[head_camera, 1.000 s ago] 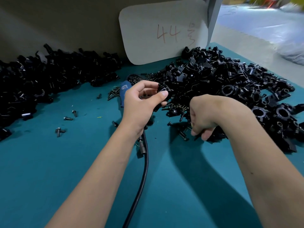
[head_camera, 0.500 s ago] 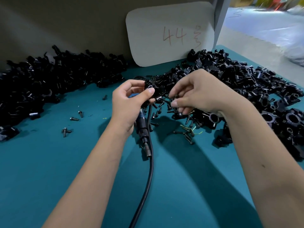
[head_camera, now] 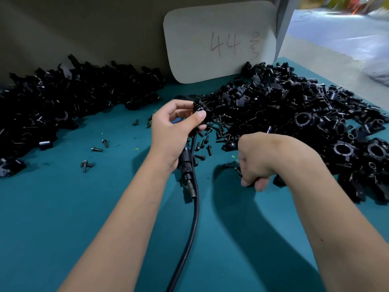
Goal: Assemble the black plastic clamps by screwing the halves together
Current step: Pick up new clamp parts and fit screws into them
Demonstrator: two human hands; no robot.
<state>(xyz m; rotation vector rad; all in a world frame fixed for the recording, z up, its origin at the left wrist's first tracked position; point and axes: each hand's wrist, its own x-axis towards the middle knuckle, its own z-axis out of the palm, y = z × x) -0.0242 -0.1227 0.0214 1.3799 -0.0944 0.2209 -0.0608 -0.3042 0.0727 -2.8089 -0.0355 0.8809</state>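
Clamp (head_camera: 200, 112), small, black and ridged, is pinched in my left hand (head_camera: 174, 131) above the desk (head_camera: 63, 207). My right hand (head_camera: 259, 161) curls over scattered screws (head_camera: 203, 144), its grip hidden. White card (head_camera: 219, 41) reads "44".

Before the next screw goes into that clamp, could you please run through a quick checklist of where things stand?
1. Clamp piece pinched in the left hand: ok.
2. Right hand holds a screw: cannot tell; its curled fingers are down among the loose screws, and what they grip is hidden.
3. Spare screws within reach on the teal table: ok.
4. Powered screwdriver in hand: not ok; it lies on the table under the left wrist.
5. Screwdriver cable clear of the parts pile: ok.
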